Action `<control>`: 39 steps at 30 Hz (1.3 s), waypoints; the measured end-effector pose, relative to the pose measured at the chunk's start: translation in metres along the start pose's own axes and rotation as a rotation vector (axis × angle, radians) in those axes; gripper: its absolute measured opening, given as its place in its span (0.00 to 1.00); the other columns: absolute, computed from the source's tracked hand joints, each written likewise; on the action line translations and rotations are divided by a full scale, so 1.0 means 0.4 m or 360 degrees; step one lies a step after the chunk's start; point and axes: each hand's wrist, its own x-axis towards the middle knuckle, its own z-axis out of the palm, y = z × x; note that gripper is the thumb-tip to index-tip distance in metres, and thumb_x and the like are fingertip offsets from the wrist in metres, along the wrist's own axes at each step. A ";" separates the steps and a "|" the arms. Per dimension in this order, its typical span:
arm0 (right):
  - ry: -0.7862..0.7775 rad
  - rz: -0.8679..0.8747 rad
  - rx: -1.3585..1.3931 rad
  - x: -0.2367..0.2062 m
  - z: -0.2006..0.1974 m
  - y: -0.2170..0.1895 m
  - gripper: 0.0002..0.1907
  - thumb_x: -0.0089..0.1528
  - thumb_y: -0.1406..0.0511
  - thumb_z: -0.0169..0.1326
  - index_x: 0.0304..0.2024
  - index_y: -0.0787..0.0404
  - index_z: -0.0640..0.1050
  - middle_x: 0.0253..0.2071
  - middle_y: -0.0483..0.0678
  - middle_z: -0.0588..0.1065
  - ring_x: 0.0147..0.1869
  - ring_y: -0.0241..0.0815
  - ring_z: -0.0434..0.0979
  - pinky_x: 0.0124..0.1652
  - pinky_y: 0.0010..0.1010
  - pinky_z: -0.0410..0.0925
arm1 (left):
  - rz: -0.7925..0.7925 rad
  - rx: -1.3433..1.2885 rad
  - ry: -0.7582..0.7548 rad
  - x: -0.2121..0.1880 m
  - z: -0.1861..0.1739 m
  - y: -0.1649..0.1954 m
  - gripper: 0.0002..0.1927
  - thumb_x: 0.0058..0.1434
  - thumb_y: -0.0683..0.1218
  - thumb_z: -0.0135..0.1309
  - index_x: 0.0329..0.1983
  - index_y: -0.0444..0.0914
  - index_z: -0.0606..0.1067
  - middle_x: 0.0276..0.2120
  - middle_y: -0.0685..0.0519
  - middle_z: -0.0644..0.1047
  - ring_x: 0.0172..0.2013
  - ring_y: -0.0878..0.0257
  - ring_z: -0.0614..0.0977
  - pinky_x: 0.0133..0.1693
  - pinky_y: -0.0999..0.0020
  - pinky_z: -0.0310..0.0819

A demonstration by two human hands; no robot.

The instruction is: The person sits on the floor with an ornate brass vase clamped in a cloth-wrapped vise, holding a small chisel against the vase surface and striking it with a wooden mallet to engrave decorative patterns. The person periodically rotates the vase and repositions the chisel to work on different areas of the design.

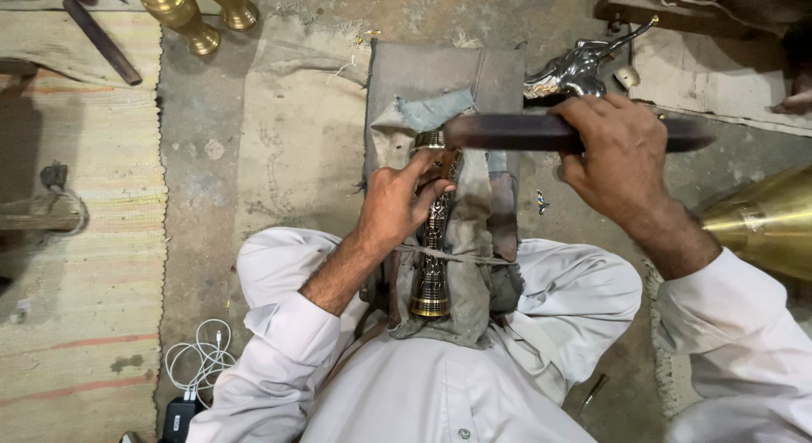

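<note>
I see my left hand gripping an engraved brass stem on rags across my lap, right hand clenching a dark bar; silver figurine, brass vases nearby.

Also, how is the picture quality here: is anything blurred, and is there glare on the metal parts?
Head view: the dark wooden bar in the right hand is smeared by motion blur; the left hand on the engraved brass piece looks sharp; bright glare sits on the brass cone at the right edge and on the silvery figure; the light is soft, with weak shadows.
</note>
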 end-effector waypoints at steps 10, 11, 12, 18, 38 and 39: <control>-0.0084 -0.0026 0.0065 0.036 -0.008 0.001 0.21 0.52 0.69 0.65 0.50 0.58 0.81 0.40 0.50 0.79 0.45 0.51 0.77 0.45 0.43 0.69 | -0.0202 0.0095 -0.0128 0.002 -0.009 0.007 0.22 0.63 0.49 0.65 0.57 0.38 0.74 0.27 0.44 0.83 0.25 0.49 0.85 0.29 0.56 0.76; -0.0056 0.0027 0.0197 0.038 -0.008 0.003 0.20 0.55 0.69 0.65 0.51 0.58 0.81 0.40 0.51 0.79 0.45 0.51 0.77 0.45 0.43 0.69 | -0.0067 0.0069 -0.0050 0.003 -0.007 0.003 0.22 0.63 0.49 0.65 0.58 0.38 0.73 0.29 0.44 0.83 0.28 0.50 0.86 0.30 0.58 0.77; -0.0035 0.0077 0.0333 0.038 -0.008 0.004 0.19 0.57 0.69 0.65 0.52 0.59 0.80 0.40 0.51 0.78 0.45 0.51 0.77 0.46 0.43 0.68 | 0.0061 0.0041 0.0029 0.002 -0.005 0.001 0.23 0.64 0.49 0.64 0.58 0.37 0.73 0.32 0.44 0.83 0.30 0.50 0.87 0.32 0.59 0.79; -0.0093 0.0089 0.0308 0.038 0.008 0.011 0.19 0.54 0.72 0.63 0.48 0.59 0.80 0.38 0.51 0.79 0.44 0.51 0.77 0.45 0.43 0.68 | 0.0132 0.0052 0.0045 0.003 0.001 -0.011 0.23 0.63 0.49 0.65 0.57 0.36 0.73 0.34 0.43 0.83 0.31 0.49 0.87 0.32 0.59 0.79; -0.0071 0.0256 0.0372 0.030 0.004 0.005 0.17 0.57 0.68 0.65 0.48 0.59 0.78 0.39 0.51 0.76 0.42 0.51 0.77 0.42 0.44 0.68 | 0.0066 0.0047 -0.0052 0.008 -0.003 -0.017 0.23 0.62 0.49 0.65 0.58 0.37 0.74 0.35 0.44 0.84 0.31 0.51 0.87 0.32 0.59 0.80; -0.0150 0.0421 0.0572 0.029 0.003 0.006 0.16 0.60 0.66 0.66 0.49 0.60 0.77 0.38 0.51 0.75 0.40 0.51 0.76 0.40 0.44 0.67 | 0.0095 0.0041 -0.0038 0.009 -0.003 -0.018 0.23 0.63 0.48 0.65 0.58 0.37 0.73 0.36 0.44 0.84 0.32 0.50 0.87 0.32 0.59 0.80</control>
